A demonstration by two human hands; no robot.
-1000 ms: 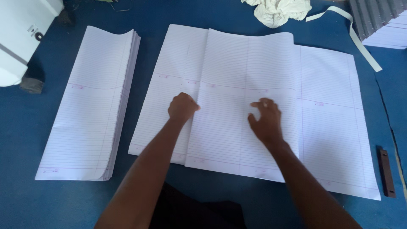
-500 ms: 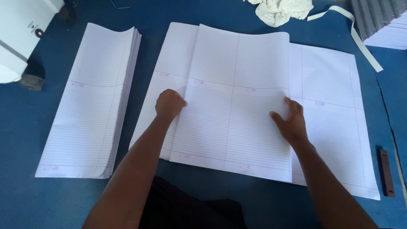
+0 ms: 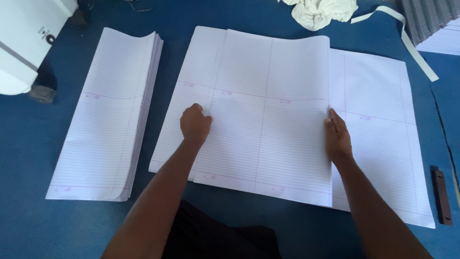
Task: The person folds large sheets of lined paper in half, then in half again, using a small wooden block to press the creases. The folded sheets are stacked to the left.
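On the blue table (image 3: 28, 225), from the left, a stack of folded ruled sheets (image 3: 108, 115) lies beside a large ruled sheet (image 3: 383, 129) spread flat, white with faint blue lines and pink margins. Over it sits a folded sheet (image 3: 268, 110), its crease at the right edge. Half a second ago the right hand was farther left on the paper; now it lies along that right edge. The left hand (image 3: 195, 123) rests as a loose fist, knuckles pressing the folded sheet's left part, gripping nothing. The right hand (image 3: 338, 136) lies flat and narrow, fingers together, touching the crease.
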